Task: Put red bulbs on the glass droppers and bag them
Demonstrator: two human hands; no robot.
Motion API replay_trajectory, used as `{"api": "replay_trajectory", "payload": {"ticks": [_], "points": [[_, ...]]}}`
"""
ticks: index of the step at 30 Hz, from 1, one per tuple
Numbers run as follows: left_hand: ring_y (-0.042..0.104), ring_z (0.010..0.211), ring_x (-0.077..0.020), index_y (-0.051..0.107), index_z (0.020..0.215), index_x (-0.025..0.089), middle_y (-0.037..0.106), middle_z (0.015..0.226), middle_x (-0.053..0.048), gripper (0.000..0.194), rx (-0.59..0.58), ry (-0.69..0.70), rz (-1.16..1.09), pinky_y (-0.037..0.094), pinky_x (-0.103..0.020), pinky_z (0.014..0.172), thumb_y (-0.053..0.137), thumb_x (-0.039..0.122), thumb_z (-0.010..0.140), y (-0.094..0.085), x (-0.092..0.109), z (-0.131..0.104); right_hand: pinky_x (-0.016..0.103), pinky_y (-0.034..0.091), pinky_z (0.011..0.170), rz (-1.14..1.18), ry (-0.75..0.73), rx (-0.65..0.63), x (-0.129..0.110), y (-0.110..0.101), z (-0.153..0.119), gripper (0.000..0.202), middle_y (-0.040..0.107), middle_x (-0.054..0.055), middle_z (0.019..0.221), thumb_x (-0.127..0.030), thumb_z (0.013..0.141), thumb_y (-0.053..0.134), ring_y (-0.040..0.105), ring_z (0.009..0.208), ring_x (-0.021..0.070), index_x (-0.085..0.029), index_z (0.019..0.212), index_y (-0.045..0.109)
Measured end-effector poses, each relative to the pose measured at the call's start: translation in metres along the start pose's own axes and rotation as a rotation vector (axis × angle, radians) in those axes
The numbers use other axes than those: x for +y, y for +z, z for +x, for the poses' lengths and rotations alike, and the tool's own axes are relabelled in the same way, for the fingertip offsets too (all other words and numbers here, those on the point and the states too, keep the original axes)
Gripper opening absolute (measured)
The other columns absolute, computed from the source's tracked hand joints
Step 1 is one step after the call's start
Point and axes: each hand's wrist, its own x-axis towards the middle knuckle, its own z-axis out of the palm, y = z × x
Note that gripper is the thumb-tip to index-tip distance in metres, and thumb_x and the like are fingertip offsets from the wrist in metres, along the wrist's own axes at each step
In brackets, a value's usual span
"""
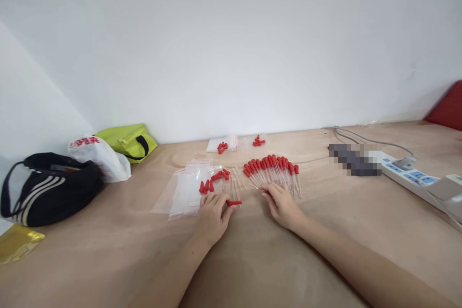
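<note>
My left hand point(212, 216) is closed, with a red rubber bulb point(234, 203) between thumb and index finger. Beyond it lie several loose red bulbs point(206, 186) and bare glass dropper tubes point(234, 182), partly on clear zip bags point(186, 195). My right hand point(283, 206) has its fingertips together at the lower ends of a fan of red-capped glass droppers point(270, 163). A thin glass tube seems to stick out left from those fingertips; the fingers hide most of it.
Small bags with red bulbs point(223, 147) lie near the wall. On the left are a black bag point(54, 187), a white plastic bag point(104, 159), a yellow-green bag point(124, 139) and a gold packet point(19, 243). A power strip point(407, 171) with cables lies right, beside a blurred dark object point(353, 160).
</note>
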Motion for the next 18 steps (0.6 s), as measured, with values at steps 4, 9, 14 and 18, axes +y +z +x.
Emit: {"api": "replay_trajectory", "payload": {"ticks": [4,9,14,18], "points": [[0.053,0.077,-0.0189,0.057,0.091,0.023,0.065,0.082,0.0,0.012,-0.005,0.033,-0.044,0.031,-0.035,0.075,0.047,0.026,0.085,0.003,0.005,0.001,0.029,0.028,0.073,0.003,-0.078,-0.081,0.005,-0.018,-0.018,0.028,0.061,0.003,0.082,-0.012,0.085,0.034,0.054,0.073,0.0136,-0.02,0.105,0.053],[0.053,0.081,-0.018,0.058,0.099,0.028,0.067,0.087,0.002,0.018,-0.031,0.076,-0.057,0.028,-0.036,0.078,0.046,0.025,0.086,0.004,0.011,0.003,0.03,0.027,0.073,0.01,-0.123,-0.117,-0.002,-0.02,-0.016,0.025,0.061,0.003,0.08,-0.015,0.086,0.036,0.053,0.072,0.0135,-0.02,0.099,0.057],[0.054,0.084,-0.0167,0.059,0.094,0.026,0.066,0.089,0.003,0.016,-0.014,0.105,-0.092,0.027,-0.035,0.081,0.045,0.023,0.086,0.003,0.014,0.004,0.031,0.026,0.073,0.01,-0.14,-0.138,-0.007,-0.016,-0.014,0.024,0.062,0.004,0.081,-0.017,0.087,0.036,0.053,0.073,0.014,-0.02,0.097,0.058],[0.055,0.081,-0.0153,0.059,0.091,0.024,0.066,0.085,0.003,0.015,-0.006,0.134,-0.128,0.027,-0.033,0.081,0.045,0.023,0.086,0.002,0.017,0.004,0.031,0.026,0.074,0.041,-0.147,-0.159,-0.006,-0.015,-0.014,0.025,0.062,0.004,0.083,-0.016,0.086,0.037,0.053,0.074,0.0141,-0.019,0.098,0.058]]}}
